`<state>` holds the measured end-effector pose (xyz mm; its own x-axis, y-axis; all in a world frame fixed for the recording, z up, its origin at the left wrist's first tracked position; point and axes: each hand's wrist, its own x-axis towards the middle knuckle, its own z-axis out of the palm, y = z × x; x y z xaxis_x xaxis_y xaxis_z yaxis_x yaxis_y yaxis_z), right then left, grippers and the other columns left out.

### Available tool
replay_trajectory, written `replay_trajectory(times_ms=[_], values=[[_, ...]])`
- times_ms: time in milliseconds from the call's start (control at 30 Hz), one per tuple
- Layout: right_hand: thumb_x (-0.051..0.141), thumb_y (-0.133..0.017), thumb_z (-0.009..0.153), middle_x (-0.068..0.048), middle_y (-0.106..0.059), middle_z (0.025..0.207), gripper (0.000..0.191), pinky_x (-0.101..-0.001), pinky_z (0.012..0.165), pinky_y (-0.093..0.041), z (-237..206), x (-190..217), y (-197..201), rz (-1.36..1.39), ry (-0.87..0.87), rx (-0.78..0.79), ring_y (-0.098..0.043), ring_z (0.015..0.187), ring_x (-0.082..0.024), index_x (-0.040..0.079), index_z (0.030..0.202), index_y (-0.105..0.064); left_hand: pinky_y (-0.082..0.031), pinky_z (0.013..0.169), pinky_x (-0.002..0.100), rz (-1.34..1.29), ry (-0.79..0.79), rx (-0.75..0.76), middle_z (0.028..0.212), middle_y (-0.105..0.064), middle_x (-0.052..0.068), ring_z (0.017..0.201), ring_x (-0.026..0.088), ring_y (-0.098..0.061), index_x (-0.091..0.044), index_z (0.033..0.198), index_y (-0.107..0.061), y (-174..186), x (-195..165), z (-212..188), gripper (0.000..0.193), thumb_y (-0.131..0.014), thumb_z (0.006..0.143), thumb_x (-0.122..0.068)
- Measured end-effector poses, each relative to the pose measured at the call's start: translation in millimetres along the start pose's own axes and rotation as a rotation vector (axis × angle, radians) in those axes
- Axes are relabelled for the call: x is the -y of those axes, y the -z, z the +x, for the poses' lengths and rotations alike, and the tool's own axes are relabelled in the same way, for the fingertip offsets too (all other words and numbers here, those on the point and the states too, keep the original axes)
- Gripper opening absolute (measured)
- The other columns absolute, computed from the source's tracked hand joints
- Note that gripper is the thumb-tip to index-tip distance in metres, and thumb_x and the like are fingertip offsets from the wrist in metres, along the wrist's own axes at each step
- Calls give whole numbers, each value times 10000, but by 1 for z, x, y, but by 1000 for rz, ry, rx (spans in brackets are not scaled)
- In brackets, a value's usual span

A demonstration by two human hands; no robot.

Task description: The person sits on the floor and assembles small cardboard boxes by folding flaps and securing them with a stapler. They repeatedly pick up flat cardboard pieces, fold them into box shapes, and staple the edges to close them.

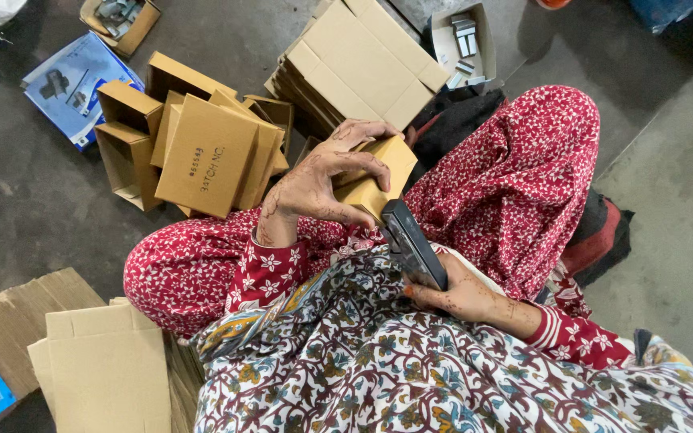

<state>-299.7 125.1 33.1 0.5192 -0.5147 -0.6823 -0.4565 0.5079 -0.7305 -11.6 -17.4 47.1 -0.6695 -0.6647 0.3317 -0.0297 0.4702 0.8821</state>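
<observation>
Left hand (318, 180) clamps the small cardboard box (374, 172) over the lap; right hand (451, 293) gripped round the black stapler (412, 244) (nose at box edge); risk: fingertips near the nose, box could slip.

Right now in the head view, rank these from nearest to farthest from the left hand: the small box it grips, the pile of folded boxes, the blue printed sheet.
1. The small box, gripped under the left hand in the lap.
2. The pile of folded boxes, on the floor at picture left of the hand.
3. The blue printed sheet, beyond the pile at upper left.
</observation>
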Motion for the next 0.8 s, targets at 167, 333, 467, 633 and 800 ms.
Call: replay_trajectory(times_ms=[167,333,467,633,800], values=[[188,-775,801,-72,-621,1123,622,-340,916,-507,-2,7,8,201,256,146,-603,1028,-151,93,1336,-472,-419,1236,485,-66,13,-91,1567,-487,148,1475,330,-454,-146,1081,-744,3,0,-1,549,-979,664,-417],[136,-693,716,-87,-591,1197,764,-412,1081,-495,4,10,24,558,338,121,-609,1137,-216,82,1434,-436,-439,1232,430,-378,-25,-283,1573,-429,119,1471,256,-471,-161,1237,-657,5,7,-14,640,-957,735,-421],[72,-684,744,-101,-565,1170,714,-461,1072,-473,26,10,45,836,460,37,-589,1125,-250,43,1411,-430,-521,1121,426,-707,-60,-522,1581,-443,139,1418,248,-487,-157,1349,-574,-8,33,-18,695,-912,815,-447],[78,-618,755,-99,-577,1169,656,-452,1048,-482,52,15,82,1038,490,-73,-599,1109,-269,24,1384,-440,-589,980,431,-1308,-162,-912,1393,-568,196,1233,267,-609,-70,1465,-536,-18,63,-24,559,-576,1120,-507],[52,-554,745,-124,-589,1151,652,-506,1065,-501,76,21,117,1029,525,-195,-614,1110,-276,-11,1384,-446,-596,1021,426,-1233,146,-1190,1293,-616,211,1224,288,-644,-26,1396,-531,-17,63,-25,648,-500,1027,-559]])
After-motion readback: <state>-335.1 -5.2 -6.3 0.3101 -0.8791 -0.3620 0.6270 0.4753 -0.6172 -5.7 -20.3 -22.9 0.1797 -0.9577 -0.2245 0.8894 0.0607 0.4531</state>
